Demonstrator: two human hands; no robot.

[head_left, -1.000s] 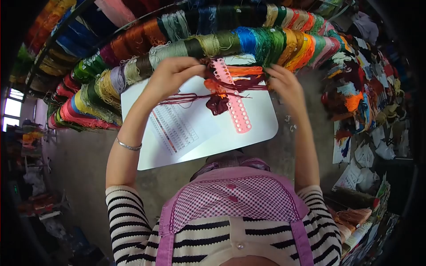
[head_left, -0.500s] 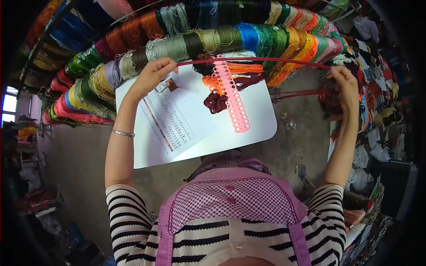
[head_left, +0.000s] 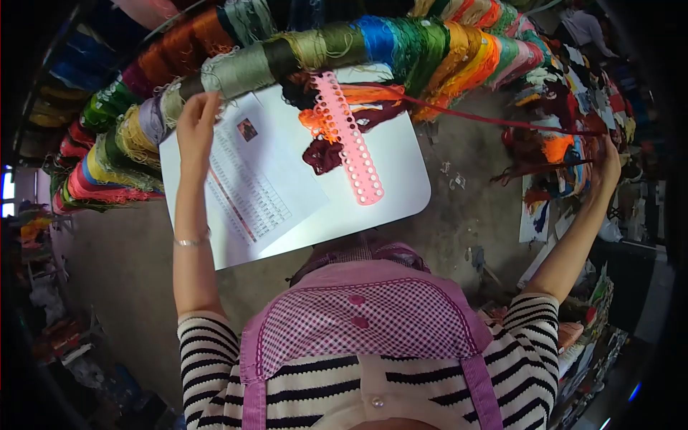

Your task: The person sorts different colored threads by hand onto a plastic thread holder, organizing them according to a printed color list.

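Note:
My right hand (head_left: pixel 608 166) is closed on a bundle of dark red thread (head_left: pixel 494 122), which stretches left over the white board (head_left: pixel 401 168); shorter dark red ends hang beside the hand. Raised over the board's upper left corner, my left hand (head_left: pixel 196 129) has slightly parted fingers and no thread visible in it. A pink strip with holes (head_left: pixel 349 140) lies on the board, with orange thread (head_left: pixel 315 123) and dark maroon thread (head_left: pixel 323 155) around it. Left of the strip is a printed sheet (head_left: pixel 269 204) with a small picture.
Hanks of coloured thread (head_left: pixel 247 74) hang along bars behind the board. More threads and plastic bags crowd the right side. Scraps lie on the floor (head_left: pixel 459 222). Part of another person (head_left: pixel 584 30) shows at the upper right.
My left hand has let go of the dark red thread and moved left. My right hand has moved right and down, trailing the thread. The view has shifted a little.

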